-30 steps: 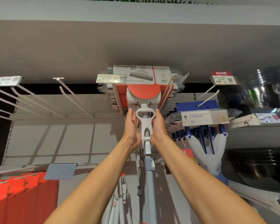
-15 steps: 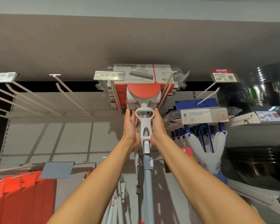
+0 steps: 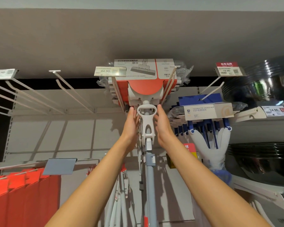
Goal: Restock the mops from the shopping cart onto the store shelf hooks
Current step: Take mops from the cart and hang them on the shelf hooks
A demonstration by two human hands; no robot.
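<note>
White plastic forms the wringer handle [image 3: 146,118] of the mop [image 3: 145,89], which hangs head-up from the shelf hooks [image 3: 117,92] with its red-carded head at the top and its grey pole [image 3: 150,185] dropping straight down towards the viewer. Its long axis thus runs vertically, between the two raised forearms. The left hand [image 3: 130,124] stands just beside the handle on one side, the right hand [image 3: 162,125] on the other, palms turned inward. The fingers of both are straight and together, not curled round anything; the left fingertips [image 3: 131,109] look to brush the handle's edge, though contact cannot be told for certain, while the right shows a narrow gap. Both hands sit about equally near. The mop seems already seated on its hooks in front of others of its kind, so this reads as a release or a last steadying. A blue sponge mop [image 3: 206,110] hangs to the right, and a price tag [image 3: 110,71] sits at the hook's end.
</note>
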